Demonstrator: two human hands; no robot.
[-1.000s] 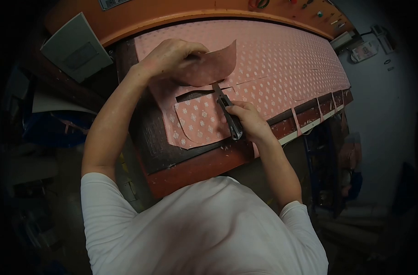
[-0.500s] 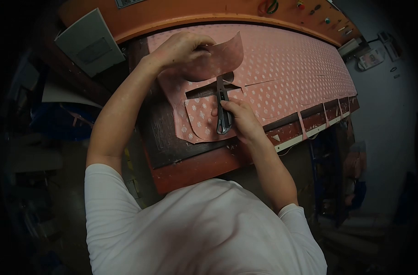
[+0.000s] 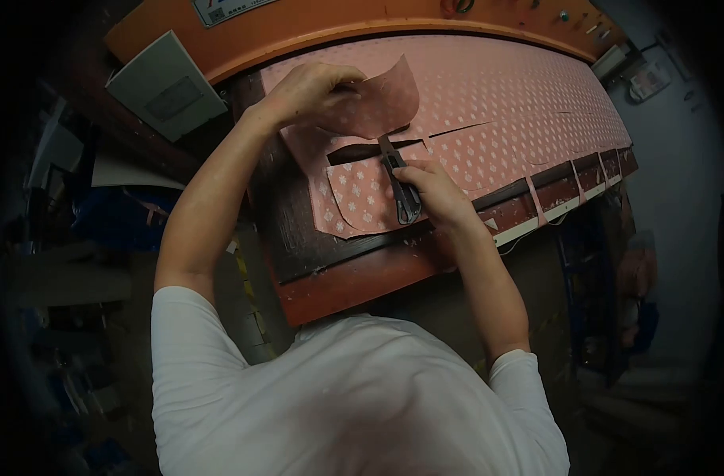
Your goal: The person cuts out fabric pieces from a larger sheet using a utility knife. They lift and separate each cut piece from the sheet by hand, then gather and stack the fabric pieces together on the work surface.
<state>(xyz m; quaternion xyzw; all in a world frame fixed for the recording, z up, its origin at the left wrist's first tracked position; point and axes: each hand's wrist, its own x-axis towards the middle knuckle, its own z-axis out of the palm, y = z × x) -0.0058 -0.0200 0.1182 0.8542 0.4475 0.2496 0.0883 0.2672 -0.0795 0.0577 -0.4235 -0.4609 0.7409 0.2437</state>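
Note:
My left hand [image 3: 305, 91] is closed on a lifted piece of pink sheet [image 3: 386, 99], its free end curling up to the right. In my right hand [image 3: 437, 190] is a box cutter [image 3: 403, 190] with a dark handle, its blade end pointing away from me. That end overlaps the near edge of the lifted piece, beside a dark cut opening. Below and around lies the pink patterned sheet [image 3: 528, 103] with pale flower marks. A pocket-shaped cut outline shows in its near left corner, and a long slit runs right of the blade.
The sheet rests on a dark board [image 3: 279, 230] over a reddish table edge [image 3: 346, 285]. Thin pink strips [image 3: 536, 198] hang off the near edge. An orange machine panel [image 3: 314, 20] runs along the back, and a pale box [image 3: 168, 87] stands at left.
The view has shifted slightly. My left hand still holds the lifted piece, which has come down a little nearer the blade. The box cutter has tilted, its handle end swinging right.

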